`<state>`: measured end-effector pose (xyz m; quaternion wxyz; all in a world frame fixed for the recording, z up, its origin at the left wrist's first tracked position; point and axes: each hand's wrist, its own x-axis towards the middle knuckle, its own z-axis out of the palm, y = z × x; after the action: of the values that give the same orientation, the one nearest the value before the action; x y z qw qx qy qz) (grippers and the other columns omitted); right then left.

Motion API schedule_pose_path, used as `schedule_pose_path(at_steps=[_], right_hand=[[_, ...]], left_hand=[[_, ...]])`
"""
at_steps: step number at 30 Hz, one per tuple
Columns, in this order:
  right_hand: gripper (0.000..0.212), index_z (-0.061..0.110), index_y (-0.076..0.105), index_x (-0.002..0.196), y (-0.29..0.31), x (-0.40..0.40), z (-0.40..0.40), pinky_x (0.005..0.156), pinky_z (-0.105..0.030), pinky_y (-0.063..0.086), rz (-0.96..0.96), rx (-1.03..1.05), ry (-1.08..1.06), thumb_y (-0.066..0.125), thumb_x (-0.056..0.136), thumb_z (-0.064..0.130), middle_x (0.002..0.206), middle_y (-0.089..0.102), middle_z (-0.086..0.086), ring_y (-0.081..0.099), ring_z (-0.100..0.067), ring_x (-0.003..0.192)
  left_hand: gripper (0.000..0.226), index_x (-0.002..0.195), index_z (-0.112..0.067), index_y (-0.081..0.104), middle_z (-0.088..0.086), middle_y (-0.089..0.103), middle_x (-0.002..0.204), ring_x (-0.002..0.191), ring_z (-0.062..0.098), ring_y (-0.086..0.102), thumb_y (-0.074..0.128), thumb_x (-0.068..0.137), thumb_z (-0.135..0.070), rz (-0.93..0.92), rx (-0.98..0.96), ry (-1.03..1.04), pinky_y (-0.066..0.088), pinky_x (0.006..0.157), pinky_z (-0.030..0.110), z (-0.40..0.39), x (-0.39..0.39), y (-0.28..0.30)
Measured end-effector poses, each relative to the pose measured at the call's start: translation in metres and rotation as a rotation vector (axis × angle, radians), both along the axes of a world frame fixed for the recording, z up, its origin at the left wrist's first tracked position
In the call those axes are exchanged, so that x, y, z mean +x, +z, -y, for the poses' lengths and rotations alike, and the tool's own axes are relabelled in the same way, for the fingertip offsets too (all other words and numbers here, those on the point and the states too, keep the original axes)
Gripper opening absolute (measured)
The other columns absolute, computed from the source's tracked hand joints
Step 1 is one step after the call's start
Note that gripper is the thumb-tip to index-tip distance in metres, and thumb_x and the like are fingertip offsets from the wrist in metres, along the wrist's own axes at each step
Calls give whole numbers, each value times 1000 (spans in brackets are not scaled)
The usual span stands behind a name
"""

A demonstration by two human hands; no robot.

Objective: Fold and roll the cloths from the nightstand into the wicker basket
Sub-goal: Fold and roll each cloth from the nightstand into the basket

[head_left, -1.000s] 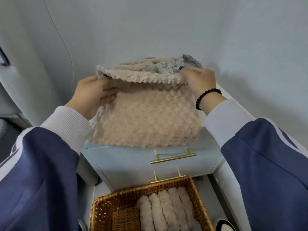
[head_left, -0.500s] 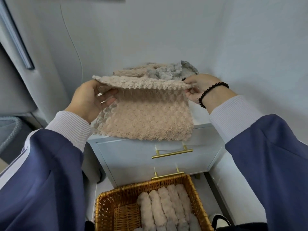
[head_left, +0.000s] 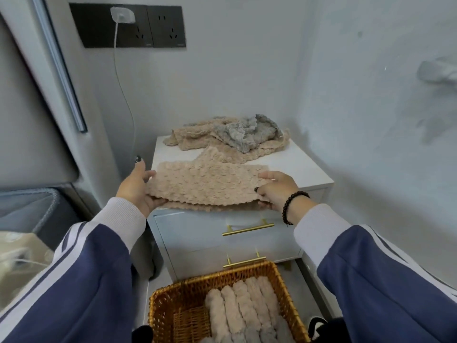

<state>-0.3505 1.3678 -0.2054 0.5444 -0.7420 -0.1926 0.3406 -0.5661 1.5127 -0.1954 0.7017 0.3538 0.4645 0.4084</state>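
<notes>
A beige bobbled cloth (head_left: 205, 184) lies folded in half on the front of the white nightstand (head_left: 306, 169). My left hand (head_left: 137, 185) grips its left end and my right hand (head_left: 277, 189) grips its right end, thumbs on top. Behind it a loose heap of beige and grey cloths (head_left: 232, 138) sits at the back of the nightstand. Below, on the floor, the wicker basket (head_left: 168, 300) holds several rolled cloths (head_left: 242, 310) side by side in its right half.
Two gold drawer handles (head_left: 247, 229) face me. A wall lies close on the right, a padded headboard and bed edge (head_left: 29, 209) on the left. A white charger cable (head_left: 123, 90) hangs from the black wall sockets (head_left: 128, 26).
The cloth was held up hanging in the air. Both hands have lowered it onto the nightstand front, folded in half. The view tilted up, showing the sockets and the heap behind.
</notes>
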Motion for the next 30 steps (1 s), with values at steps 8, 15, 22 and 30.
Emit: schedule_pose_path(at_steps=[8, 15, 22, 30], right_hand=[[42, 15, 59, 120, -4, 7, 7, 47, -11, 42, 386, -67, 167, 69, 81, 2, 116, 50, 1, 54, -10, 79], [42, 19, 60, 115, 2, 16, 5, 60, -22, 47, 593, -195, 311, 76, 77, 10, 111, 46, 5, 58, -14, 81], [21, 24, 63, 100, -3, 29, -5, 74, -24, 43, 564, -147, 158, 68, 82, 16, 89, 54, 7, 54, -15, 91], [25, 24, 70, 102, -6, 49, -12, 82, -19, 41, 672, -180, 33, 67, 82, 10, 109, 68, 0, 60, -16, 105]], left_hand=[[52, 124, -24, 61, 7, 59, 129, 91, 25, 68, 68, 82, 5, -558, 452, -90, 61, 68, 30, -3, -13, -18], [40, 109, -27, 68, 8, 59, 128, 85, 27, 68, 69, 81, 2, -796, 552, -210, 59, 78, 37, -11, -13, -12], [63, 142, -21, 40, 8, 54, 136, 112, 30, 57, 68, 86, -27, -1041, 599, -243, 49, 89, 36, -10, -3, -11], [77, 143, -21, 37, 10, 52, 135, 88, 19, 52, 78, 78, -20, -1201, 559, -461, 44, 70, 27, -7, 8, 6]])
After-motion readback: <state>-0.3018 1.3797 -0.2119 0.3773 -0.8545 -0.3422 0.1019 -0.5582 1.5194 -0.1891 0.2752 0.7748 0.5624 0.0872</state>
